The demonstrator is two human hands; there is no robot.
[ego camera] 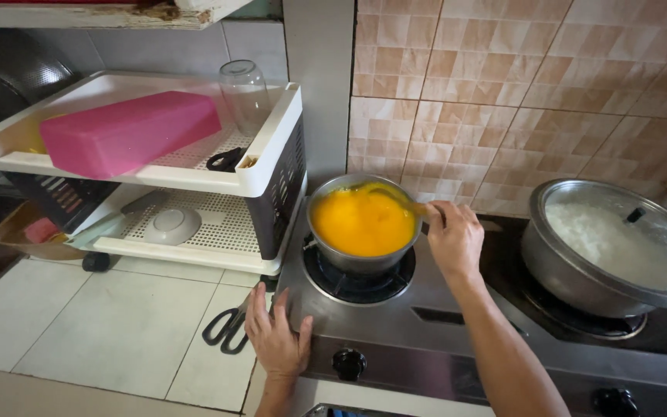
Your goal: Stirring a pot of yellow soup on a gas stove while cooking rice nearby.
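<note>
Yellow-orange liquid fills a small metal pot set on the left burner of a steel gas stove.

Head view: the right hand is closed around a wooden handle that runs over the pot's right rim into the liquid; whether it belongs to the pot or to a stirring utensil cannot be told. The left hand lies flat and open, fingers spread, on the stove's front left corner, holding nothing, near a black control knob. Black-handled scissors lie on the tiled counter just beside that hand.

Judgement: the pot is rigid and likely hot, filled nearly to the rim, so it would slop readily; the wooden handle is the safe hold, kept level.

A lidded pan of rice sits on the right burner. A white dish rack carries a pink box.
</note>
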